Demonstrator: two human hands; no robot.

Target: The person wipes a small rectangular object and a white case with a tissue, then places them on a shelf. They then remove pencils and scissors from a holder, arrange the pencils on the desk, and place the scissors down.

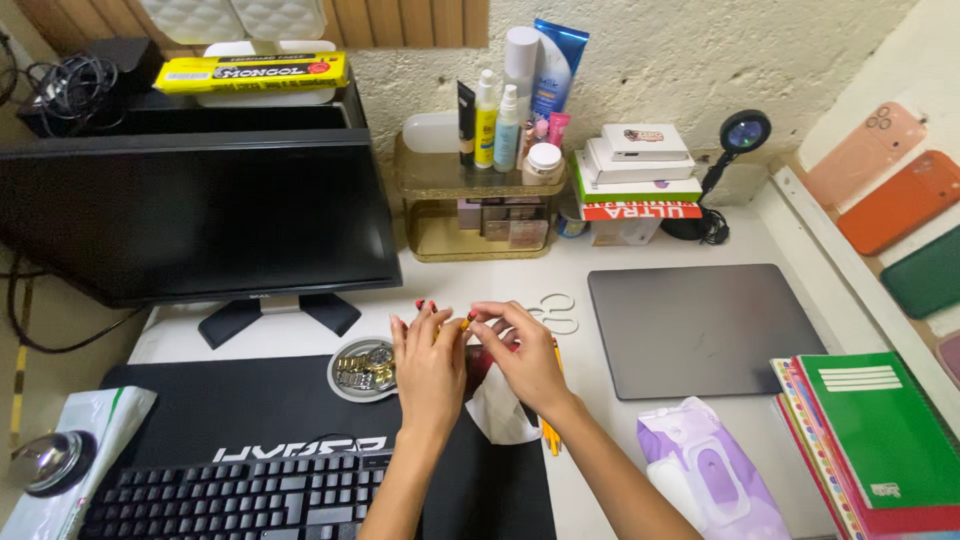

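Yellow pencils (462, 325) with red ends, bunched together, roughly horizontal, held between left hand (428, 365) and right hand (525, 352) above the worktop. More yellow pencils (549, 432) lie on the worktop under the right wrist.

The white table (560, 280) carries a black monitor (190, 215) on its stand. In front of the monitor lies a black desk mat (240, 410) with a keyboard (230, 495) on it. Right of the monitor stands a gold two-tier shelf (470, 215), farther right a closed grey laptop (700, 325), then a stack of notebooks (880, 440) at the edge.
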